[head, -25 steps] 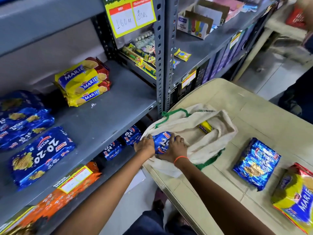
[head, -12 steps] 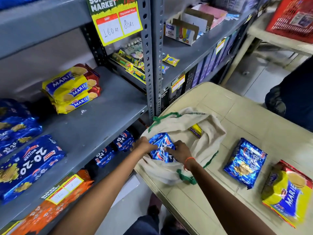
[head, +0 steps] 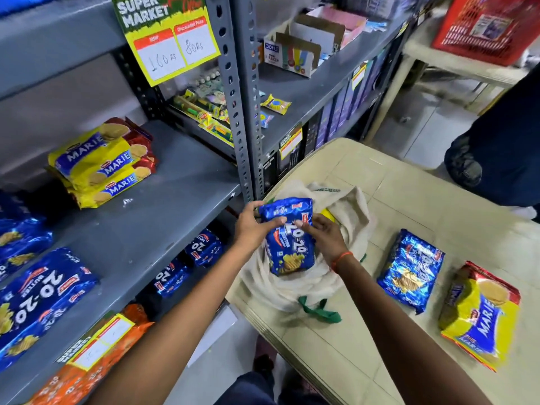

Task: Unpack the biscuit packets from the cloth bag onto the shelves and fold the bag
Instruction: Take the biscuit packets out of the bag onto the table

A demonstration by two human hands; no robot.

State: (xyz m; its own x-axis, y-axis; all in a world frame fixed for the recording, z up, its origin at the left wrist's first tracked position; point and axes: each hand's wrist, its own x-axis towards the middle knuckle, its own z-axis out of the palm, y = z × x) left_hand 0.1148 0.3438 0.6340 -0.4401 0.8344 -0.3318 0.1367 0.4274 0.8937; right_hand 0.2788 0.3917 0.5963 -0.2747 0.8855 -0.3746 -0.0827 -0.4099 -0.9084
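A blue 20-20 biscuit packet (head: 289,238) is held above the mouth of the cream cloth bag (head: 347,209), which lies crumpled on the beige table (head: 409,194). My left hand (head: 254,226) grips the packet's left edge and my right hand (head: 324,235) grips its right side. A yellow packet (head: 328,214) peeks out from inside the bag. On the table to the right lie another blue 20-20 packet (head: 412,270) and a yellow Marie packet (head: 482,314). The grey shelf (head: 163,217) on the left holds a Marie stack (head: 102,162) and blue 20-20 packets (head: 38,299).
A grey upright post (head: 242,97) separates the shelf bays beside the table's corner. More blue packets (head: 190,261) sit on the lower shelf. A person's dark legs (head: 496,147) stand at the far right. A red basket (head: 485,24) rests on another table behind.
Both hands have lifted the blue packet up out of the bag's mouth; it now stands fully exposed above the cloth. The view has shifted slightly.
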